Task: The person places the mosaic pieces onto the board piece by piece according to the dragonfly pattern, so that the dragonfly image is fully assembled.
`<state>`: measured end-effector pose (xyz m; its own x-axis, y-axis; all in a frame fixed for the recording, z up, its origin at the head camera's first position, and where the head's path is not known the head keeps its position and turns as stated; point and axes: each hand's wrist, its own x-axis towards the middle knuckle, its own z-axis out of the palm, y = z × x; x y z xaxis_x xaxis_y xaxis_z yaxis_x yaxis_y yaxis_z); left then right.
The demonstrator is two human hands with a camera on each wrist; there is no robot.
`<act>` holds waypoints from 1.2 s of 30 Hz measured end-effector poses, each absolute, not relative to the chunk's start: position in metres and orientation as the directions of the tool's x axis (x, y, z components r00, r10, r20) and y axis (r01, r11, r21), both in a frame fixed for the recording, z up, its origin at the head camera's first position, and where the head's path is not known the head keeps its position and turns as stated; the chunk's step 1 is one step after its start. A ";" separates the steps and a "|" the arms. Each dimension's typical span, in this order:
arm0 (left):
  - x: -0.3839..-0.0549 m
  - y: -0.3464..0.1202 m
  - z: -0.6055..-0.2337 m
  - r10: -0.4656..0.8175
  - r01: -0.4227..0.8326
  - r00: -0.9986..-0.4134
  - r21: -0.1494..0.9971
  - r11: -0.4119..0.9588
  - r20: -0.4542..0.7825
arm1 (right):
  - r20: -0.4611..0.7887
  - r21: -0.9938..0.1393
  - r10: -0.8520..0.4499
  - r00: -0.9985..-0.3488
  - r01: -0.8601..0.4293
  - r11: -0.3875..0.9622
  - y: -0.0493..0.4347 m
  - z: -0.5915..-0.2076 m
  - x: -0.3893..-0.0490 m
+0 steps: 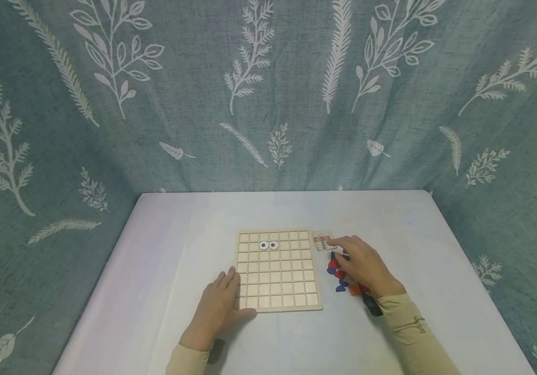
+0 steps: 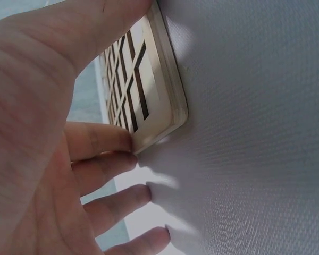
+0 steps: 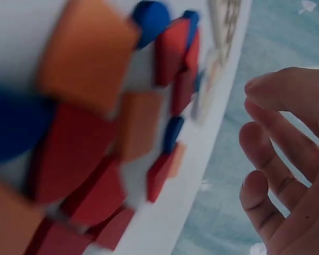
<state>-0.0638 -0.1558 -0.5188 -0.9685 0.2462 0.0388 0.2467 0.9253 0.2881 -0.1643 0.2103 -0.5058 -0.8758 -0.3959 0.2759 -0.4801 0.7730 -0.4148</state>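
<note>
the left hand (image 1: 216, 302), fingers straight, touches the left edge of the wooden grid board (image 1: 275, 264) on the worktop (image 1: 193, 224) — two eye tiles (image 1: 274, 245) sit in it. the right hand (image 1: 366, 265) — relaxed, holding nothing — hovers by red, blue and orange blocks (image 3: 77, 151) near the pattern card (image 1: 320, 238).

I can make out a short row of small dark characters (image 1: 419, 325) on the person's right sleeve (image 1: 415, 341) — they run near the cuff, too small for me to read with certainty. The little card (image 1: 321, 239) bears a printed grid with orange-brown patches — its finer marks are too tiny to tell, and no word or number reads clearly.
</note>
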 end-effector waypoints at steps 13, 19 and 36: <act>-0.064 -0.156 -0.520 0.240 0.241 -0.970 0.318 0.917 0.042 | 0.124 -0.403 -0.390 -0.912 -0.405 0.820 0.223 -0.522 -0.160; -0.064 -0.157 -0.521 0.233 0.231 -0.972 0.321 0.918 0.034 | 0.120 -0.390 -0.399 -0.909 -0.413 0.823 0.221 -0.524 -0.159; -0.063 -0.157 -0.518 0.243 0.244 -0.969 0.315 0.917 0.045 | 0.148 -0.352 -0.394 -0.907 -0.421 0.836 0.229 -0.524 -0.158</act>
<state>-0.0631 -0.1569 -0.5184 -0.9691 0.2425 0.0453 0.2443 0.9171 0.3152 -0.1577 0.2288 -0.5237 -0.9070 -0.3942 0.1478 -0.4208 0.8361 -0.3520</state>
